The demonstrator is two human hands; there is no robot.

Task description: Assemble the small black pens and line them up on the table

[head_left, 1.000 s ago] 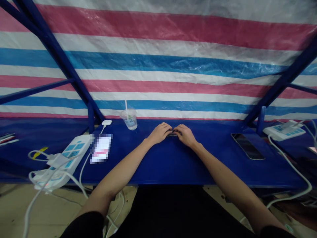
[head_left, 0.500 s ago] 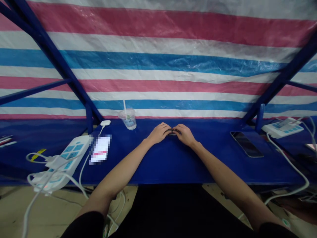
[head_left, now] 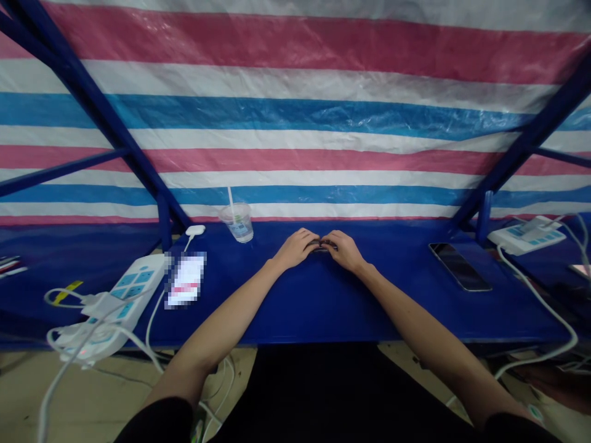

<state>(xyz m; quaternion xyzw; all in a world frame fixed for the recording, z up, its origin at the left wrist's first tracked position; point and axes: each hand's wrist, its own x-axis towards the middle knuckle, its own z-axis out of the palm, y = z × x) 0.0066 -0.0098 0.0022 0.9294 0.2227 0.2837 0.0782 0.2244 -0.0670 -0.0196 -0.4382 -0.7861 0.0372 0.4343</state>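
My left hand and my right hand meet near the middle of the blue table. Between them is a small, flat, dark object, mostly covered by my fingers, so its kind cannot be made out. Both hands are closed on it from either side, thumbs toward me and fingers curled over its far side. It lies on the tabletop or just above it; I cannot tell which.
A clear plastic cup with a straw stands left of my hands. Beyond it are a blurred-out lit screen and a white power strip with cables. On the right lie a dark phone and another power strip. Striped sheeting hangs behind.
The view has shifted very slightly, and things at the left sit a little further left. My hands keep the same hold on the dark object.
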